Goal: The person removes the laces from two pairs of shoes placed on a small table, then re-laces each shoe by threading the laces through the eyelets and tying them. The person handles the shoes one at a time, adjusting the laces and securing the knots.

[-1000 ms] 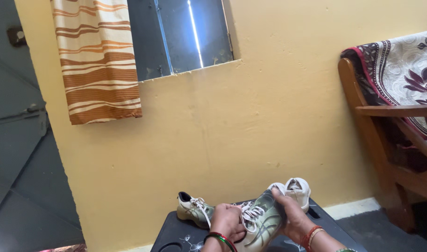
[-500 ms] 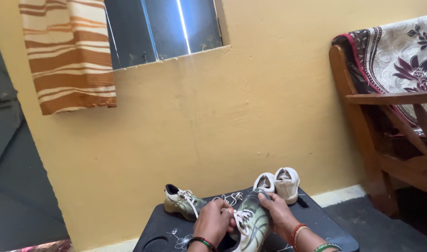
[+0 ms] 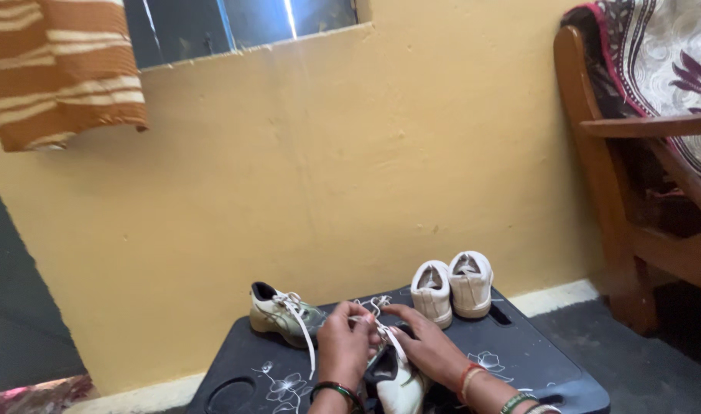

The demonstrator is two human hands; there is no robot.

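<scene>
A green-and-white sneaker point(image 3: 396, 379) stands heel-down on a black plastic stool point(image 3: 519, 360) at the bottom of the view. My left hand point(image 3: 344, 345) and my right hand point(image 3: 426, 346) both pinch its white laces point(image 3: 381, 331) above the tongue. A matching sneaker point(image 3: 283, 314) lies on its side to the left on the stool, laces loose. Two small cream shoes point(image 3: 452, 285) stand side by side at the stool's back right, heels toward me.
A yellow wall point(image 3: 350, 176) rises right behind the stool. A wooden chair point(image 3: 619, 199) draped with a floral cloth stands at right. A striped orange curtain point(image 3: 59, 77) hangs at top left beside a dark window.
The view has tilted downward. The sneaker has been turned from lying across my hands to upright, and my right hand moved from its toe onto the laces.
</scene>
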